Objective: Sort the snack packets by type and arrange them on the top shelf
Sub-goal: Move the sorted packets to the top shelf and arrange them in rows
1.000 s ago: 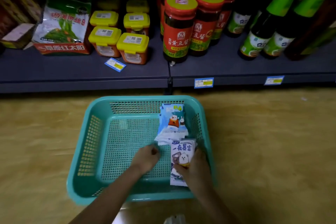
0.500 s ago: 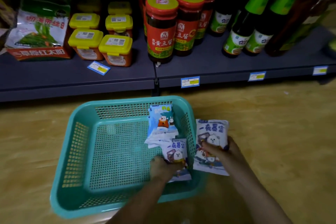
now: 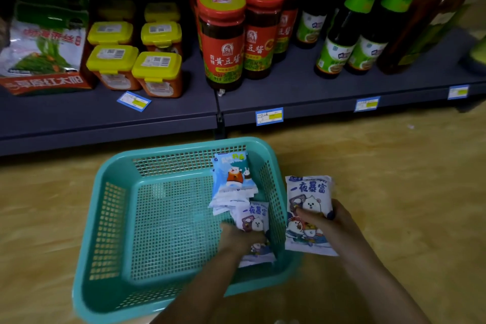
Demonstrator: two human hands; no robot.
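Observation:
A teal mesh basket [image 3: 110, 218] sits on the floor in front of the shelf. My right hand [image 3: 332, 221] grips a white snack packet [image 3: 309, 192] with blue characters and a cartoon bear, held just outside the basket's right wall. Inside the basket, my left hand [image 3: 236, 238] holds a second packet of the same kind [image 3: 253, 216] near the right wall. Behind it a small stack of blue packets [image 3: 232, 179] with a bear and rabbit leans on the far right corner.
The low dark shelf [image 3: 315, 87] holds yellow-lidded tubs [image 3: 157, 71], red-lidded sauce jars [image 3: 222, 42], green-labelled bottles [image 3: 334, 52] and a seaweed bag [image 3: 42, 45]. Price tags line the shelf edge. A yellow wood-pattern floor surrounds the basket.
My right hand lifted one white packet out of the basket to its right side. My left hand moved right and took hold of the second white packet. The view shifted slightly.

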